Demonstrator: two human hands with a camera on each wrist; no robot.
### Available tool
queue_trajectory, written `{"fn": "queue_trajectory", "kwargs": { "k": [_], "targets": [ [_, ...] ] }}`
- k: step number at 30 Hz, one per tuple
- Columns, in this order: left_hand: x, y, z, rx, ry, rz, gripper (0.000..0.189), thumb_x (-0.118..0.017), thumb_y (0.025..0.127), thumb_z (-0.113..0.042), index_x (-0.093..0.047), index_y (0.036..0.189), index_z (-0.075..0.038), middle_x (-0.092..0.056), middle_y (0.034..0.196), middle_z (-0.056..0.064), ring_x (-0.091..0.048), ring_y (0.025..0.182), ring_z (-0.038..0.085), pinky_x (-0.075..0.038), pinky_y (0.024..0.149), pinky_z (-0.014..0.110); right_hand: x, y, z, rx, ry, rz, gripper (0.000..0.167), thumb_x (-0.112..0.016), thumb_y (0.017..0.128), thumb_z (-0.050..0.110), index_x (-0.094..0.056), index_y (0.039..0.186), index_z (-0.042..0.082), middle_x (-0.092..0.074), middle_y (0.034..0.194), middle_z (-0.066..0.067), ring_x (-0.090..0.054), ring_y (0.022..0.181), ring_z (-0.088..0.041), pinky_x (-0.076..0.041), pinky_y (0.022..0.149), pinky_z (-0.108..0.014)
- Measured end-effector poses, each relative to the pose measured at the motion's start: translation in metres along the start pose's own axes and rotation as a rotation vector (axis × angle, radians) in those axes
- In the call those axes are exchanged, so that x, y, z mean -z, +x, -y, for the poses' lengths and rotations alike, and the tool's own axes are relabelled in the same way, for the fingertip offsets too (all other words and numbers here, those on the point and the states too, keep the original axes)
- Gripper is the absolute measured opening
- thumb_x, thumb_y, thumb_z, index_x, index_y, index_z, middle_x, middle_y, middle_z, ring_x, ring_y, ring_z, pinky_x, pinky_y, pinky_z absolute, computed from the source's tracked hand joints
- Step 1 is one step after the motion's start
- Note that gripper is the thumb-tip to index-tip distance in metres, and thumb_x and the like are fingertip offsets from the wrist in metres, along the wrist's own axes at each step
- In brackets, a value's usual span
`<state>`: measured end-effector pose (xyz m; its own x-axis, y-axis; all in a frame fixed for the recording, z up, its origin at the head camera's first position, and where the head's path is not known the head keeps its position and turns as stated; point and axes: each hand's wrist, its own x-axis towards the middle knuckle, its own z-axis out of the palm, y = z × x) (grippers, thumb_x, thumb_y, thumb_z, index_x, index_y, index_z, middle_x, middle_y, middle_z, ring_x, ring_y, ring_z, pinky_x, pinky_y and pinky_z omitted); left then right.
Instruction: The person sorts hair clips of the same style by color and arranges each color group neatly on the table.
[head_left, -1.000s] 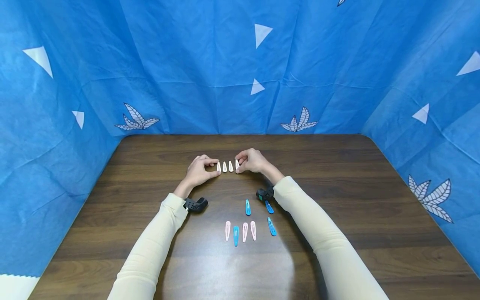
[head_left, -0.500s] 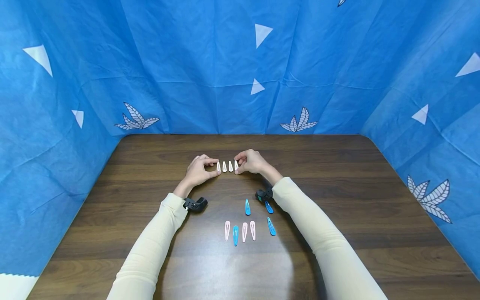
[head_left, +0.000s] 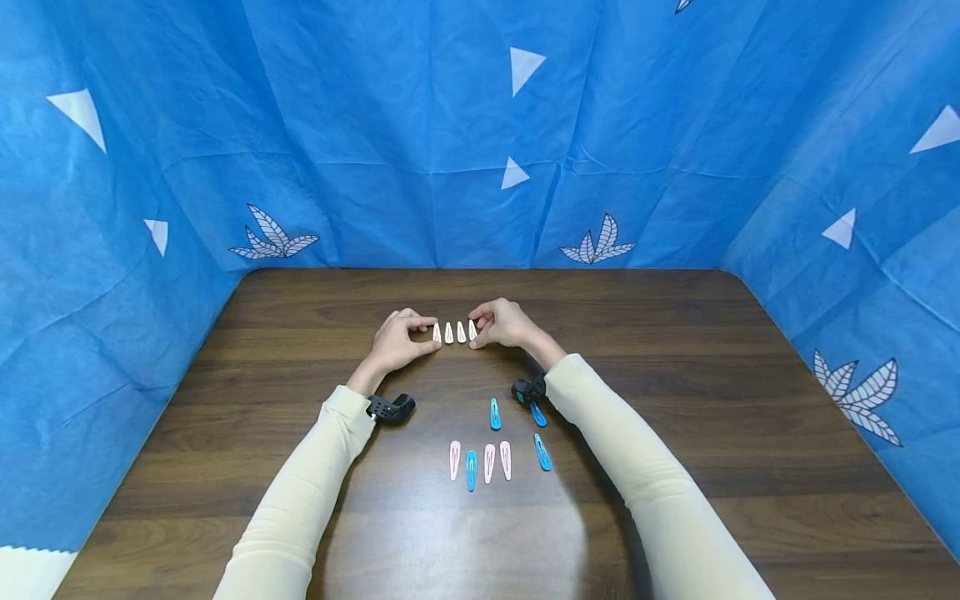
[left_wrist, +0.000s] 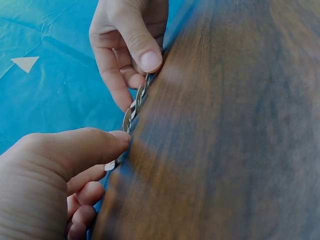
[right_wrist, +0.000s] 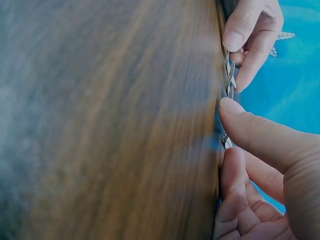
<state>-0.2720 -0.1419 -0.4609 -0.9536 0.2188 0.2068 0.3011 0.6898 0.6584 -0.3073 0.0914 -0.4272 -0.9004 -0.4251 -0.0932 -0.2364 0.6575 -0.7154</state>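
Observation:
In the head view, a row of several cream snap hair clips lies far back on the table, each with its narrow end pointing away. My left hand (head_left: 395, 342) pinches the leftmost clip (head_left: 437, 333) lengthwise, index finger at its far end and thumb at its near end. The rightmost clip (head_left: 472, 330) is held the same way by my right hand (head_left: 508, 323). Two more cream clips, one of them this clip (head_left: 461, 332), lie between the hands, untouched. In both wrist views the row is seen edge-on, and the thumbs partly hide the held clips.
Nearer me on the wooden table (head_left: 300, 467) lie three pink hair clips, one being this pink clip (head_left: 490, 463), and several blue hair clips, such as this blue clip (head_left: 543, 452). One blue clip (head_left: 538, 414) is partly under the right wrist camera. A blue cloth (head_left: 480, 208) surrounds the table.
My right hand has shifted very slightly left with the rightmost cream clip, narrowing its gap to the neighbouring clip. The left hand stays in place.

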Motion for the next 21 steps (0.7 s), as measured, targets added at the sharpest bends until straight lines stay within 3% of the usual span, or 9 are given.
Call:
{"fn": "queue_trajectory", "kwargs": {
  "k": [10, 21],
  "targets": [
    [0.000, 0.001, 0.000, 0.005, -0.001, 0.002, 0.048, -0.082, 0.076, -0.026, -0.071, 0.120, -0.010, -0.061, 0.094, 0.005, -0.052, 0.096, 0.023, -0.039, 0.079, 0.037, 0.004, -0.001, -0.001, -0.008, 0.046, 0.028, 0.056, -0.087, 0.070, 0.011, -0.066, 0.122, 0.002, -0.064, 0.094, -0.007, -0.057, 0.079, -0.013, -0.046, 0.067, -0.020],
    [0.001, -0.001, -0.001, 0.001, 0.005, 0.002, 0.052, -0.081, 0.076, -0.027, -0.069, 0.123, -0.009, -0.061, 0.094, 0.006, -0.051, 0.096, 0.024, -0.038, 0.079, 0.035, 0.024, -0.016, -0.012, 0.021, 0.278, 0.090, 0.060, -0.079, 0.077, 0.001, -0.056, 0.133, -0.004, -0.062, 0.111, -0.020, -0.066, 0.090, -0.016, -0.053, 0.077, -0.023]
  ]
}}
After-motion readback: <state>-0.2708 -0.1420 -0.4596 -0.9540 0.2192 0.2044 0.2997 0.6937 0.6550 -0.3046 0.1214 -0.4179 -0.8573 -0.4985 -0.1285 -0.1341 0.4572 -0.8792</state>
